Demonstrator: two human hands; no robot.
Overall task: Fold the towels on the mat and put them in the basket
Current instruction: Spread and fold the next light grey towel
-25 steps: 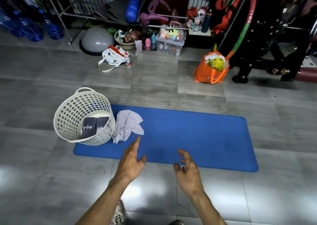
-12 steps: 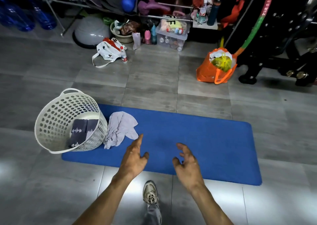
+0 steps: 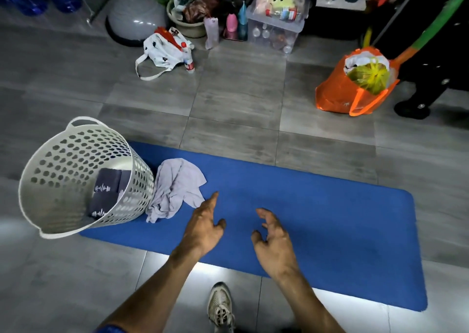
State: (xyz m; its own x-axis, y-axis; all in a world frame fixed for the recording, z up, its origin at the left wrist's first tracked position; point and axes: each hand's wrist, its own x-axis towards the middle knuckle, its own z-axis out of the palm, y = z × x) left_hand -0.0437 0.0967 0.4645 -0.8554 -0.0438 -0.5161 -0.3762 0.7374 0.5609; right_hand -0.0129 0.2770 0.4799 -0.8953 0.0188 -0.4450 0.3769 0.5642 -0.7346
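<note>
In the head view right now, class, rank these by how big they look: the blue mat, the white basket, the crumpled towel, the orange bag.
1. blue mat, clearly largest.
2. white basket, though it sits nearer the camera, which inflates it.
3 and 4. orange bag and crumpled towel look alike; the bag lies farther off, so I won't rank them.

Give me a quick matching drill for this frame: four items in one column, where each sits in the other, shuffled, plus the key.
Items
1. crumpled towel
2. folded dark towels
3. orange bag
4. shoe

Places
A. inside the basket
B. on the tiles beyond the mat
C. on the mat beside the basket
D. on the tiles at the mat's near edge

Pairs: 1-C, 2-A, 3-B, 4-D
</note>
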